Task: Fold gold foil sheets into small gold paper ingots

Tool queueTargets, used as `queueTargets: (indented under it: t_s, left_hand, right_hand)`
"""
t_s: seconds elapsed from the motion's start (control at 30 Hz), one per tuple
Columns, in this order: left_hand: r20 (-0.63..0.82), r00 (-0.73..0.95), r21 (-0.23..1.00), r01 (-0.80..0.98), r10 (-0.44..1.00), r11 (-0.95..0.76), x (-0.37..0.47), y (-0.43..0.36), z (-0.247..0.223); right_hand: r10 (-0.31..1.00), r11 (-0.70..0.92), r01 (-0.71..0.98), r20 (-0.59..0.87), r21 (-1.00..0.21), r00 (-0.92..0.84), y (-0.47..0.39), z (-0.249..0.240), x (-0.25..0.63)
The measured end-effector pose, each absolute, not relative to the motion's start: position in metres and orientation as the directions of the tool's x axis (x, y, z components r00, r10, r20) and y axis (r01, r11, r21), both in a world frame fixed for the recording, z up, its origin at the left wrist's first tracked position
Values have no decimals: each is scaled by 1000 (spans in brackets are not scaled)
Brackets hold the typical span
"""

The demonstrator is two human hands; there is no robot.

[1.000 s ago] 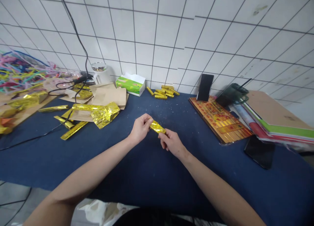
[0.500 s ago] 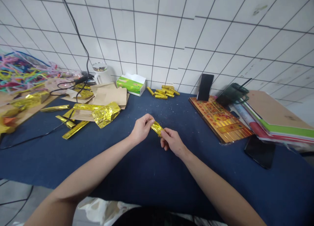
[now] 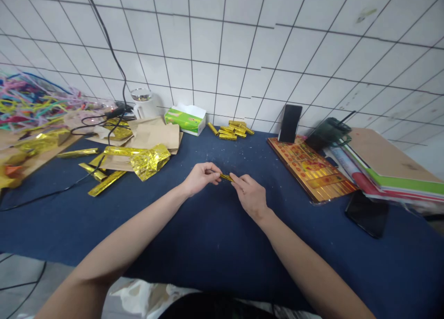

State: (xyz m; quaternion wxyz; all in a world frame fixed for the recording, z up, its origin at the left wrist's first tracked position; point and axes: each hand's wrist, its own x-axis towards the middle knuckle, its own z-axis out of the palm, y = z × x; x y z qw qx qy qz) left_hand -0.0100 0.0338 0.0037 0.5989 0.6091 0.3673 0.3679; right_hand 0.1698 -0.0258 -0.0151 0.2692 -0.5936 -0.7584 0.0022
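Between my two hands is a thin strip of gold foil (image 3: 226, 177), seen nearly edge-on. My left hand (image 3: 203, 178) pinches its left end between thumb and fingers. At the other end, my right hand (image 3: 250, 195) grips it with thumb and fingertips, which partly hide it. Both hands are above the dark blue tabletop (image 3: 215, 245). Several small gold foil rolls (image 3: 236, 130) lie by the wall beyond them. Off to the left, a crumpled gold foil sheet (image 3: 150, 162) and longer folded foil strips (image 3: 106, 183) rest around some brown paper (image 3: 152, 135).
A green tissue pack (image 3: 185, 119) and a white mug (image 3: 144, 107) stand at the back left, near a black cable (image 3: 121, 74). On the right are an upright phone (image 3: 290, 123) on an orange printed pack (image 3: 312, 168), a dark cup (image 3: 328, 133), stacked folders (image 3: 391, 159) and a black phone (image 3: 368, 213).
The foil has turned from showing its broad shiny face to a thin edge. My right hand has moved up slightly and rolled over, closer to level with my left.
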Motion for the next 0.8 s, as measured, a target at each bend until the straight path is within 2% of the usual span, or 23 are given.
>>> queueTargets:
  t_s: [0.07, 0.17, 0.23, 0.3, 0.4, 0.47, 0.6, 0.8]
  left_hand:
    - [32, 486, 998, 28, 873, -52, -12, 37, 1]
    - [173, 529, 918, 220, 831, -331, -18, 42, -3]
    - [255, 599, 747, 375, 759, -548, -22, 44, -5]
    - [275, 670, 544, 483, 690, -686, -24, 44, -5]
    - [247, 733, 312, 559, 633, -768, -25, 39, -2]
    - [214, 766, 223, 566, 606, -794, -23, 36, 1]
    - [194, 790, 184, 552, 581, -813, -22, 33, 4]
    - [208, 791, 253, 525, 575, -813, -19, 32, 0]
  right_hand:
    - [897, 291, 928, 405, -235, -178, -24, -17, 171]
    - [899, 297, 946, 373, -131, -231, -24, -17, 170]
    - [902, 310, 948, 339, -77, -268, -25, -16, 168]
    - [900, 335, 942, 310, -41, -306, -26, -14, 166]
    - [893, 365, 931, 289, -17, -345, -28, -11, 164]
    - [888, 374, 928, 289, -2, -357, -29, -10, 164]
    - [880, 379, 925, 303, 15, -366, -29, -11, 163]
    - [853, 448, 892, 328, -56, -407, -30, -16, 159]
